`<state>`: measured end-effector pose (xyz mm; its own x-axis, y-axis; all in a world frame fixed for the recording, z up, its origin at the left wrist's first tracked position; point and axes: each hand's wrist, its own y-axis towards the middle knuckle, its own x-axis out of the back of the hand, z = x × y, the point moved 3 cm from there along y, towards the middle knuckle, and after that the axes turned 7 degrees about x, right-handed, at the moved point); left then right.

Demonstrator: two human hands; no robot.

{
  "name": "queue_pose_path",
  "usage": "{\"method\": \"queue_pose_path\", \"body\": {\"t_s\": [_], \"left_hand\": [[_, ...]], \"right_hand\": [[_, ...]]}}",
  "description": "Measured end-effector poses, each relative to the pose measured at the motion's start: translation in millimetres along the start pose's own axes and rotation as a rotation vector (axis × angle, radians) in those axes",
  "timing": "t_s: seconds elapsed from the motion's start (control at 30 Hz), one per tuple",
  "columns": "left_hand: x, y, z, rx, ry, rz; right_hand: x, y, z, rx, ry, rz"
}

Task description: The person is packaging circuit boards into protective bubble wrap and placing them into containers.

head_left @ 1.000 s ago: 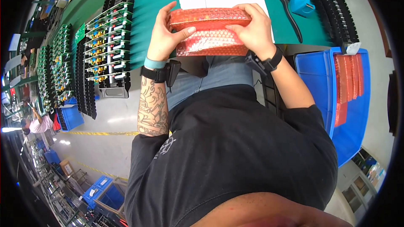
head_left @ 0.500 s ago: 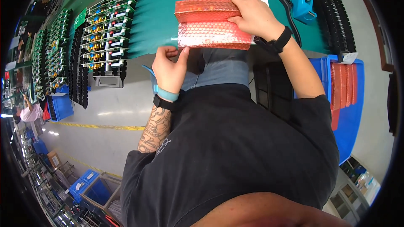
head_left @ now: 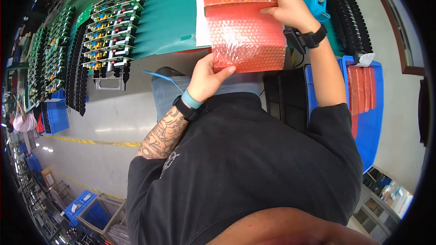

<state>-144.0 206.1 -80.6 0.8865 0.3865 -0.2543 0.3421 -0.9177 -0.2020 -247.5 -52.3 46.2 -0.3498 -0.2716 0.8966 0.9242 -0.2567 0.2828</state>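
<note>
The red bubble-wrap pouch (head_left: 247,34) is held at the front edge of the green tabletop (head_left: 168,18), partly over a white sheet (head_left: 202,29). Its lower left corner is pinched between thumb and fingers of the left hand (head_left: 207,76); its thick folded upper right end is gripped by the right hand (head_left: 290,8). A blue tape dispenser (head_left: 314,1) is seen near the right hand. Green circuit boards (head_left: 111,34) are racked at left, and red packages (head_left: 361,88) are held in a blue bin (head_left: 373,136) at right.

Grey floor (head_left: 106,165) — shelf unit (head_left: 380,215), perhaps
</note>
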Motion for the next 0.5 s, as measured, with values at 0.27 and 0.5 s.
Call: {"method": "queue_pose_path", "body": {"t_s": [0.27,0.5], "left_hand": [[3,27,24,0.066,0.010,-0.051],[-5,-16,-69,-0.135,1.139,-0.334]], "right_hand": [[-29,10,-37,0.024,-0.169,-0.025],[-35,4,-44,0.027,-0.266,-0.016]]}}
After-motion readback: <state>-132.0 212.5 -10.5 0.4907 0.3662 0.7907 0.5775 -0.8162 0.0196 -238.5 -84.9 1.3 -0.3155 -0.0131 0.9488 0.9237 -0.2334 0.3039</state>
